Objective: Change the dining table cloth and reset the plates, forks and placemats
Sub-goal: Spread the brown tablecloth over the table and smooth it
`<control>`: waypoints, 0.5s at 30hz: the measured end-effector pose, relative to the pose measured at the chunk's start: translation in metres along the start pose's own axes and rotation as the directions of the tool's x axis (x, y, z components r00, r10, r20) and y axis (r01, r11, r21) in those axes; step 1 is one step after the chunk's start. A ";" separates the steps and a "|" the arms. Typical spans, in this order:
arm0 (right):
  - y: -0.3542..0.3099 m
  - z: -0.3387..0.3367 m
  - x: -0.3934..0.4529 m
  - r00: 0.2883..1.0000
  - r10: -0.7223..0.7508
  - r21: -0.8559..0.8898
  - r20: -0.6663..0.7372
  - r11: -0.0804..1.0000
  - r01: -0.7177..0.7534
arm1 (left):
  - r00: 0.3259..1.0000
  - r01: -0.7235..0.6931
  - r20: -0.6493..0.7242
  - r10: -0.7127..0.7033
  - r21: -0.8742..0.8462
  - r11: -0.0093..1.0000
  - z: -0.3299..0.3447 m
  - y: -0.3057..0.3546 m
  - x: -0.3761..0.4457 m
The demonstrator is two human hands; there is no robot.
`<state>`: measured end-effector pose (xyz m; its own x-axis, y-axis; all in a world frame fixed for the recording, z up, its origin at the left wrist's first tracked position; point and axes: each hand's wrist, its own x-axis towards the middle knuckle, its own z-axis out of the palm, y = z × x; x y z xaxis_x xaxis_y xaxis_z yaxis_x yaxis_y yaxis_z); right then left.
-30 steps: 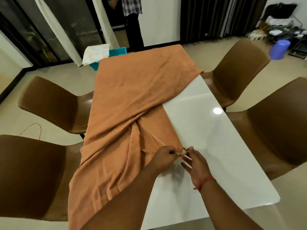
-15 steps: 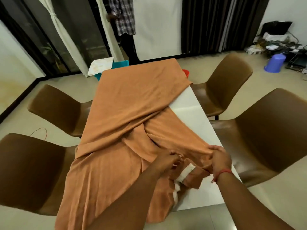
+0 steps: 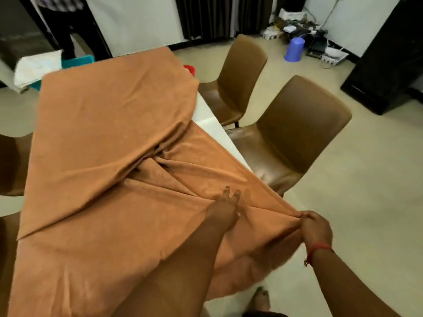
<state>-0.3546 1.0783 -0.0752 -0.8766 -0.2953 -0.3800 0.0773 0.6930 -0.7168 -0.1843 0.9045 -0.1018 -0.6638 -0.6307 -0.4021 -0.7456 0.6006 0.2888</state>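
One orange tablecloth (image 3: 103, 138) lies over the white table (image 3: 207, 112), bunched in folds at its middle, leaving a bare strip along the table's right edge. The left hand (image 3: 225, 208) rests flat on the cloth, fingers straight. The right hand (image 3: 314, 227) pinches the cloth's corner beyond the table's near right corner. Soft, light and drapey, it probably handles best by corners and hem. Two brown chairs (image 3: 295, 136) stand right of the table.

One orange tablecloth (image 3: 96, 138) on one white tabletop (image 3: 207, 110), four brown chairs around it (image 3: 242, 72) (image 3: 297, 124) (image 3: 11, 161) (image 3: 6, 248), one purple bucket (image 3: 294, 49), and two hands (image 3: 225, 209) (image 3: 317, 228).
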 end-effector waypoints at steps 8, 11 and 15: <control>0.037 -0.023 0.030 0.819 0.039 -0.388 0.572 0.893 0.228 | 0.990 0.140 0.003 -0.140 0.022 0.990 0.015 0.050 0.018; 0.049 -0.034 0.049 0.761 -0.003 -0.425 0.648 0.828 0.365 | 0.979 0.181 -0.101 -0.174 0.059 0.982 0.024 0.074 0.025; 0.048 -0.041 0.075 0.770 -0.104 -0.376 0.629 0.827 0.418 | 0.978 0.134 -0.186 -0.094 0.217 0.967 0.039 0.100 0.024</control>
<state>-0.4357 1.1159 -0.1140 -0.3843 -0.7131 -0.5864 -0.4812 0.6967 -0.5320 -0.2722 0.9684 -0.1164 -0.5901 -0.7647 -0.2591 -0.7972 0.6026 0.0370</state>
